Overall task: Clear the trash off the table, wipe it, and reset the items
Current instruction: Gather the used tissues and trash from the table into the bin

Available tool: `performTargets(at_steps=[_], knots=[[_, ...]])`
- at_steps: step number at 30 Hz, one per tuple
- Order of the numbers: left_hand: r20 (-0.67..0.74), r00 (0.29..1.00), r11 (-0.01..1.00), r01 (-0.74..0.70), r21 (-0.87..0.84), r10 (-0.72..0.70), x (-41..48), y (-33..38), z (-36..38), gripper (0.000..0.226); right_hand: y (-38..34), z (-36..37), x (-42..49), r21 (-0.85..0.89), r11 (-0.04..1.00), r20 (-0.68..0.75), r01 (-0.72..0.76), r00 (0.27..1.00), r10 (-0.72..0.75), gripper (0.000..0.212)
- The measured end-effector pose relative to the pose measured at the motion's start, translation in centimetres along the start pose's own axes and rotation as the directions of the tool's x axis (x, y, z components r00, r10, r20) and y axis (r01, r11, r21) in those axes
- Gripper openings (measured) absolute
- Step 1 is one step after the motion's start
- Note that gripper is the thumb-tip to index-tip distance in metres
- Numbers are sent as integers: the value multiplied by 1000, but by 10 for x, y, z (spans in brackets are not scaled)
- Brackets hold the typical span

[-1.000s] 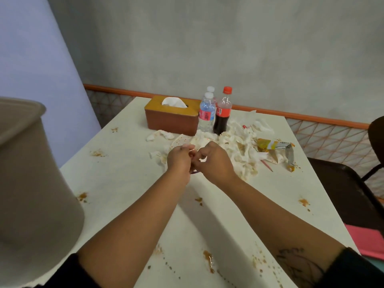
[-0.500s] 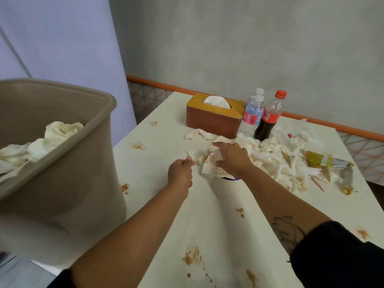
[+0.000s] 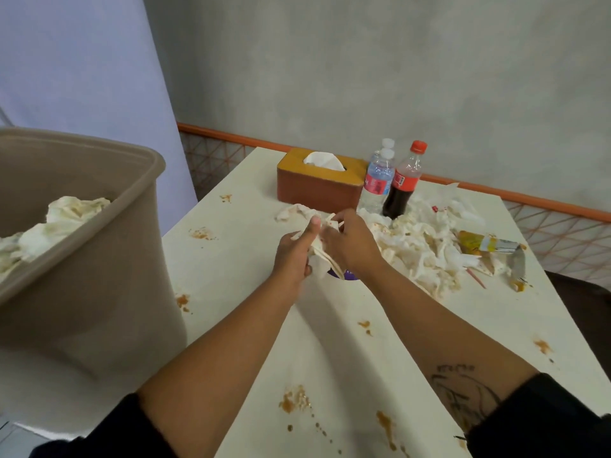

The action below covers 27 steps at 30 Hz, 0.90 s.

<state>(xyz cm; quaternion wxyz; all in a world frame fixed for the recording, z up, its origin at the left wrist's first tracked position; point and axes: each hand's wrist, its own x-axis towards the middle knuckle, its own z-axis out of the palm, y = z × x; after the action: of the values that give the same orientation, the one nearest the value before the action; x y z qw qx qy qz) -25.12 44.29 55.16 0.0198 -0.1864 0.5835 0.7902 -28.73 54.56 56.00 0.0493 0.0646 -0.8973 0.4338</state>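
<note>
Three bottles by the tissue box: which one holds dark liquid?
The red-capped bottle, rightmost of the three, with dark liquid in its lower part. The two white-capped bottles left of it are clear.

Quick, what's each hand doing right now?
Left hand: grips the crumpled napkins.
Right hand: pinches the same crumpled napkins.

- Left forearm (image 3: 228,345) and right forearm (image 3: 426,319) reach forward and angle inward.
- Left hand (image 3: 294,256): thumb up, fingers curled round a napkin (image 3: 321,267).
- Right hand (image 3: 352,247) touches the left, knuckles up, fingertips pinching the same napkin.
</note>
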Motion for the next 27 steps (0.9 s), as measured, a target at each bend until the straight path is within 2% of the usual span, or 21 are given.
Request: performTargets(at_steps=[3, 5, 7, 10, 11, 13, 14, 16, 18, 20, 23, 25, 27], knots=[[8, 1000, 993, 24, -119, -23, -1, -1, 11, 18, 0, 5, -7, 12, 999, 13, -50, 999, 50, 26], [31, 995, 973, 99, -210, -95, -3, 0, 14, 22, 4, 3, -7, 40, 997, 71, -64, 996, 61, 28], [15, 991, 965, 130, -230, -130, -5, 1, 14, 23, 12, -2, -3, 31, 996, 113, -78, 991, 74, 38], [-84, 986, 968, 124, -217, -145, -7, -1, 9, 19, 24, -13, 12, 113, 991, 23, -73, 997, 71, 44], [-115, 982, 969, 126, -212, -153, -8, -3, 6, 17, 28, -16, 19, 80, 996, -34, -39, 999, 41, 42], [-160, 973, 969, 130, -210, -165, -10, -5, -1, 14, 36, -19, 37, -121, 992, -68, 23, 997, -32, 34], [-181, 969, 968, 130, -214, -170, -10, -6, -6, 12, 40, -18, 47, -253, 966, -29, 47, 998, -56, 30], [-218, 961, 967, 123, -222, -172, -10, -7, -15, 9, 45, -15, 61, -502, 858, 130, 112, 990, -53, 45], [-253, 952, 967, 113, -228, -171, -10, -9, -25, 8, 46, -9, 66, -654, 728, 258, 206, 965, -41, 52], [-285, 943, 968, 112, -224, -175, -11, -9, -32, 10, 50, -1, 68, -744, 599, 322, 295, 944, -65, 49], [-306, 936, 970, 113, -215, -177, -14, -10, -39, 15, 59, 10, 68, -832, 455, 330, 317, 943, -54, 49], [-317, 932, 969, 107, -221, -176, -16, -11, -41, 22, 62, 14, 70, -837, 442, 321, 323, 944, -80, 47], [-327, 928, 969, 108, -222, -178, -19, -12, -41, 27, 63, 14, 72, -812, 475, 313, 341, 939, -140, 41]])
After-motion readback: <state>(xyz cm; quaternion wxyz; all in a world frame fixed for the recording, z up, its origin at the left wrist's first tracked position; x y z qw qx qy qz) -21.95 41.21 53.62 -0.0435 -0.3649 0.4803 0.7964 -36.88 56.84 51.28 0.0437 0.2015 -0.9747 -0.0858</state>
